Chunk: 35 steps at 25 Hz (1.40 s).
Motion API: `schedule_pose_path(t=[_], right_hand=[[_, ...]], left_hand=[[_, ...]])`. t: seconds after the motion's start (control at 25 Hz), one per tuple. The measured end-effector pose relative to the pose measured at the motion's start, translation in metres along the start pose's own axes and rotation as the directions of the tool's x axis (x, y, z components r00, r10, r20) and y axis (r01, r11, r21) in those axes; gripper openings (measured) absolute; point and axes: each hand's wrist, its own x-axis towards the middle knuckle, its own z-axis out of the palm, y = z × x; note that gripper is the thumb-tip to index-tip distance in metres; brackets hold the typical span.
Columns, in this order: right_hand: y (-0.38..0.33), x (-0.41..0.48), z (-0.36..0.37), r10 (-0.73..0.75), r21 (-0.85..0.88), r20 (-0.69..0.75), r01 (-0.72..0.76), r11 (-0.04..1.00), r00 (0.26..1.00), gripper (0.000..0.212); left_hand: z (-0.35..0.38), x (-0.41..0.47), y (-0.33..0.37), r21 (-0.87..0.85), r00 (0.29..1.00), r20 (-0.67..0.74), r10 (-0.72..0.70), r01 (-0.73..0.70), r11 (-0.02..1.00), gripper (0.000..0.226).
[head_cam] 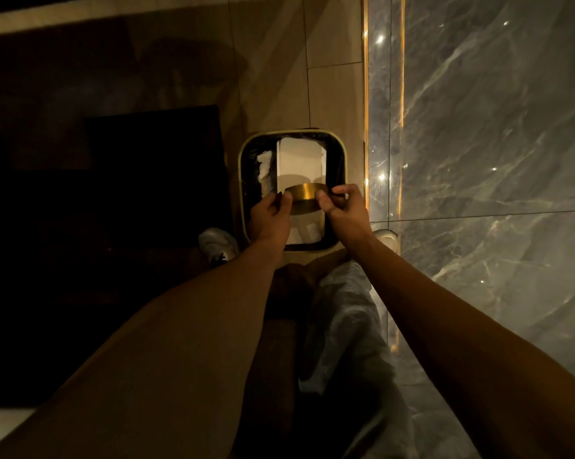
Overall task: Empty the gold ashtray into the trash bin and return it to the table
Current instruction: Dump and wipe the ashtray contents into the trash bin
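Gold ashtray (304, 197) is up in the air, right over the open trash bin (243, 180). It is round and shiny, and it is tipped so that its side wall faces the camera. Both hands hold it, one on each side.

The left hand (271, 213) has its grip closed on the left edge of the ashtray, with the thumb on the near side and the fingers curled around the far side. The right hand (340, 207) has its grip closed on the right edge in the same way, with the thumb pressed on the gold wall. Both arms reach out straight from the bottom of the view.

The trash bin stands on the floor (332, 87), which is made of pale tan tiles. The bin has a light rim with rounded corners and a dark bag inside. A big white box (301, 160) lies in the bin, and a crumpled white scrap (265, 173) lies to its left.

A grey marble wall (494, 127) with a glowing gold strip runs along the right side, close to the bin. A dark rug (153, 167) lies on the floor to the left of the bin. One white shoe (218, 243) stands beside the near left corner of the bin, and another shoe (387, 236) peeks out by the near right corner.
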Motion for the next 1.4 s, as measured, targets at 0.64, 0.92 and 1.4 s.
schedule_pose_path(t=[0.64, 0.92, 1.4], right_hand=[[0.005, 0.011, 0.002, -0.019, -0.102, 0.09, 0.028, 0.994, 0.996, 0.038], [0.003, 0.013, 0.004, -0.051, -0.139, 0.097, 0.064, 0.988, 0.994, 0.046], [-0.009, 0.01, -0.007, -0.041, -0.056, 0.143, 0.049, 0.997, 0.989, 0.039]], left_hand=[[0.01, 0.015, -0.017, 0.129, 0.999, 0.048, 0.018, -0.024, 0.991, 0.065], [0.011, 0.008, -0.009, 0.465, 0.979, 0.118, 0.167, -0.203, 0.862, 0.102], [0.006, 0.016, -0.01, 0.724, 0.902, 0.24, 0.359, -0.413, 0.553, 0.108]])
